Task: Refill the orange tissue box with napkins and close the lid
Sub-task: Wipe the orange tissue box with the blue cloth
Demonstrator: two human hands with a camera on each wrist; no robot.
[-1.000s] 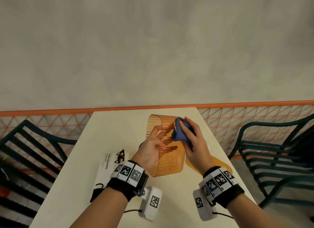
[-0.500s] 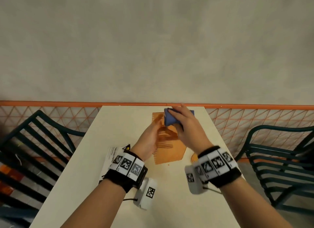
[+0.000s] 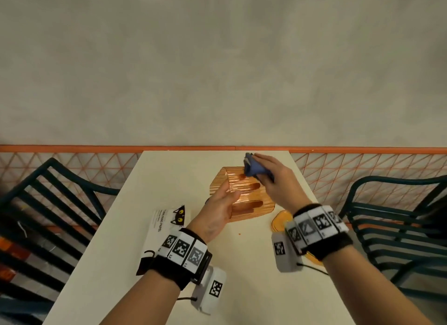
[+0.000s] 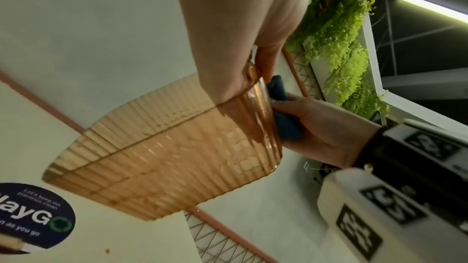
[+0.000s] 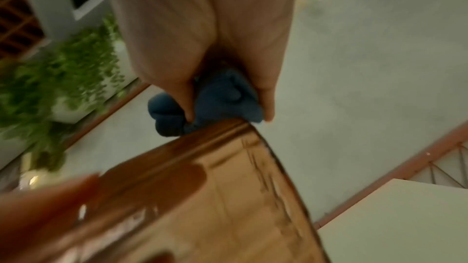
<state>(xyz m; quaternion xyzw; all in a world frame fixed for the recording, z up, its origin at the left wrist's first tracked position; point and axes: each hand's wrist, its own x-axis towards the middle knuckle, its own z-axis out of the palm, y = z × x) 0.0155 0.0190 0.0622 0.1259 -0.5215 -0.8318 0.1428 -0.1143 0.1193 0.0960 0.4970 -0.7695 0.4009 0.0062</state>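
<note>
Box point(image 3: 251, 198) is up off the desk point(image 3: 116, 252) and tipped, the translucent orange ribbed shell clamped by the left hand point(image 3: 215, 218), thumb on the near wall and fingers showing through the plastic from the far side. Looks like that hold is just there to keep it steady and angle the shell toward the other hand. So the left grip is closed around the box wall.

The right hand point(image 3: 278, 182) has its grip bunched around a wadded blue cloth point(image 3: 254, 168), pressed against the box's upper far edge at roughly 1 o'clock from the box's middle. In the right wrist view the cloth point(image 5: 215, 101) sits right on the rim of the box point(image 5: 228, 197), thumb and fingers pinching it. Probably a wipe-down of the shell before anything goes in, which would explain why it's being held in the air instead of sitting flat.

The orange lid point(image 3: 281, 224) lies flat on the desk at about 4 o'clock from the box, partly under the right wrist. The napkin pack point(image 3: 167, 228), white with a cat printed on it, sits at 8 o'clock, just left of the left wrist, not touched. So refilling hasn't started and the lid is off; the person is at the cleaning stage by the look of it.
</note>
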